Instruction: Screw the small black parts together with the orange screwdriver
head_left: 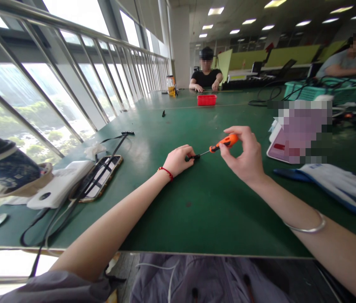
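Mid-frame, over the green surface (216, 206), the left hand (179, 160) pinches a small black part (197, 156); the right hand (245, 156) grips a screwdriver (223, 144), tip meeting it. Screwdriver work seems in hand; turning calls for steady alignment.

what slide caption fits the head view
Right hand holds an orange-and-black screwdriver to a small black part in the left hand at a green table.
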A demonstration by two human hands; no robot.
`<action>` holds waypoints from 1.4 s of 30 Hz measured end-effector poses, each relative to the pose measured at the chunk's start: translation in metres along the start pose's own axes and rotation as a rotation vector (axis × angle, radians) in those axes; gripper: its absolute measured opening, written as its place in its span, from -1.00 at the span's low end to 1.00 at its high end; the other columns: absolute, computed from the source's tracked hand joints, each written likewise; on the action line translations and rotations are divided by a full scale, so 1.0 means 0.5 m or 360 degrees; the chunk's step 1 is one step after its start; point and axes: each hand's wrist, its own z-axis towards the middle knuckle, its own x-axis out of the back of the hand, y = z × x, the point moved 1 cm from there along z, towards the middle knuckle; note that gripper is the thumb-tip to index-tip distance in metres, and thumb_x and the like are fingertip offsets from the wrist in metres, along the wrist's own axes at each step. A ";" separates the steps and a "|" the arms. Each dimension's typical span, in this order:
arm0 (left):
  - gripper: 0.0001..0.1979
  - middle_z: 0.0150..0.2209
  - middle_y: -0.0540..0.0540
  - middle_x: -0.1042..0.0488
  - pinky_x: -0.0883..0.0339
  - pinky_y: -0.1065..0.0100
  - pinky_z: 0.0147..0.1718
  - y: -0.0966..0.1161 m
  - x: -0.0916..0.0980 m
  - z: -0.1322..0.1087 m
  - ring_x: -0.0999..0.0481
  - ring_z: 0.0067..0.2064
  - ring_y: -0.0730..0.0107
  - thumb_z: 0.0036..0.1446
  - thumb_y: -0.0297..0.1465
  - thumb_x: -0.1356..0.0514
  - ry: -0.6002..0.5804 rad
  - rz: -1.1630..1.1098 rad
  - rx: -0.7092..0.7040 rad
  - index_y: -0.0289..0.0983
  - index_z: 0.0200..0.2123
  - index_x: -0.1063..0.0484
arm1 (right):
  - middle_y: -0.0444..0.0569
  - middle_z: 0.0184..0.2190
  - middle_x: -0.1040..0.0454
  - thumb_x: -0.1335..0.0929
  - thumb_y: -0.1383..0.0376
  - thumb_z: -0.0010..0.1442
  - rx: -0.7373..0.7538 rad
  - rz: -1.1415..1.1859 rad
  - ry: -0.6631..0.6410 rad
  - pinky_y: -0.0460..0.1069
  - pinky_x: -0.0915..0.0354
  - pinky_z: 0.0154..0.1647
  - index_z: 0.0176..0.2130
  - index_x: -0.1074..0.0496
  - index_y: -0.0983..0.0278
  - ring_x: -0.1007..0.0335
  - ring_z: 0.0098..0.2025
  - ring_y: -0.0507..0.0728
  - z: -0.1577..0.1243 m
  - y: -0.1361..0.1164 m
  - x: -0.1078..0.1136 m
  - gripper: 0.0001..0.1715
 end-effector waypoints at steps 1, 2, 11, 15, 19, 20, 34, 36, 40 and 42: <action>-0.92 -0.31 -0.02 -0.45 -0.33 0.37 -0.28 0.001 -0.001 0.000 -0.45 -0.26 0.38 -0.04 -0.47 -0.12 -0.0001 0.0000 -0.0001 -0.25 -0.41 -0.39 | -0.12 -0.46 -0.44 -0.34 0.27 0.04 0.0008 0.0010 -0.0003 0.06 -0.29 -0.23 -0.18 -0.33 0.19 -0.34 -0.37 0.14 0.000 0.000 0.000 -0.73; -0.92 -0.31 -0.02 -0.45 -0.33 0.37 -0.28 0.002 -0.001 0.001 -0.45 -0.26 0.37 -0.04 -0.47 -0.12 -0.0002 0.0003 0.0001 -0.25 -0.41 -0.39 | -0.13 -0.50 -0.42 -0.34 0.27 0.03 0.0011 0.0000 0.0000 0.07 -0.29 -0.22 -0.20 -0.33 0.18 -0.34 -0.38 0.14 0.000 0.001 0.001 -0.74; -0.92 -0.30 -0.02 -0.45 -0.33 0.37 -0.28 0.001 -0.001 0.001 -0.45 -0.25 0.37 -0.02 -0.46 -0.13 -0.0025 0.0013 0.0007 -0.24 -0.39 -0.40 | -0.10 -0.39 -0.47 -0.34 0.29 0.02 0.0058 -0.0062 -0.0010 0.07 -0.30 -0.24 -0.19 -0.34 0.17 -0.34 -0.36 0.14 0.003 -0.007 0.004 -0.73; -0.91 -0.30 -0.02 -0.45 -0.33 0.37 -0.27 0.002 0.003 -0.002 -0.46 -0.25 0.37 0.00 -0.47 -0.12 -0.0026 0.0023 -0.0012 -0.24 -0.38 -0.41 | -0.14 -0.54 -0.44 -0.36 0.26 0.04 0.0065 -0.0129 0.0019 0.08 -0.28 -0.22 -0.32 -0.36 0.15 -0.33 -0.34 0.17 0.002 -0.008 0.003 -0.88; -0.91 -0.28 -0.02 -0.46 -0.33 0.37 -0.24 0.004 0.008 -0.004 -0.47 -0.22 0.36 0.03 -0.46 -0.12 -0.0052 0.0049 -0.0008 -0.24 -0.36 -0.41 | -0.11 -0.46 -0.50 -0.35 0.20 0.08 0.0144 -0.0186 -0.0008 0.08 -0.28 -0.22 -0.36 -0.37 0.15 -0.32 -0.30 0.18 0.003 -0.010 0.002 -0.91; -0.90 -0.28 -0.02 -0.46 -0.33 0.37 -0.24 0.004 0.009 -0.005 -0.47 -0.22 0.36 0.04 -0.46 -0.11 -0.0062 0.0055 -0.0006 -0.23 -0.36 -0.41 | -0.10 -0.43 -0.50 -0.35 0.22 0.08 0.0169 -0.0181 -0.0012 0.09 -0.28 -0.21 -0.31 -0.37 0.15 -0.32 -0.31 0.18 0.004 -0.012 0.002 -0.90; -0.91 -0.28 -0.02 -0.46 -0.32 0.37 -0.26 0.000 0.008 -0.002 -0.46 -0.22 0.35 0.05 -0.45 -0.11 -0.0069 0.0083 -0.0024 -0.24 -0.35 -0.41 | -0.13 -0.42 -0.46 -0.33 0.31 0.03 0.0164 -0.0123 0.0006 0.07 -0.27 -0.20 -0.17 -0.35 0.19 -0.31 -0.41 0.11 0.004 -0.015 0.005 -0.72; -0.91 -0.28 -0.02 -0.46 -0.32 0.38 -0.26 0.000 0.007 -0.003 -0.46 -0.22 0.35 0.05 -0.44 -0.11 -0.0067 0.0085 -0.0028 -0.24 -0.35 -0.41 | -0.13 -0.42 -0.46 -0.33 0.32 0.02 0.0184 -0.0096 0.0007 0.07 -0.28 -0.19 -0.15 -0.34 0.21 -0.32 -0.42 0.10 0.004 -0.016 0.005 -0.68; -0.91 -0.28 -0.02 -0.46 -0.31 0.38 -0.26 -0.001 0.007 -0.003 -0.46 -0.22 0.35 0.05 -0.44 -0.11 -0.0066 0.0089 -0.0033 -0.24 -0.35 -0.41 | -0.15 -0.57 -0.41 -0.35 0.23 0.06 0.0149 -0.0148 0.0016 0.07 -0.28 -0.21 -0.38 -0.37 0.17 -0.31 -0.39 0.14 0.001 -0.014 0.002 -0.93; -0.91 -0.28 -0.02 -0.46 -0.31 0.38 -0.27 -0.001 0.007 -0.004 -0.46 -0.23 0.35 0.05 -0.44 -0.11 -0.0062 0.0090 -0.0028 -0.24 -0.35 -0.41 | -0.14 -0.57 -0.41 -0.35 0.21 0.07 0.0124 -0.0142 0.0020 0.07 -0.29 -0.22 -0.40 -0.37 0.16 -0.30 -0.38 0.14 0.000 -0.013 0.003 -0.92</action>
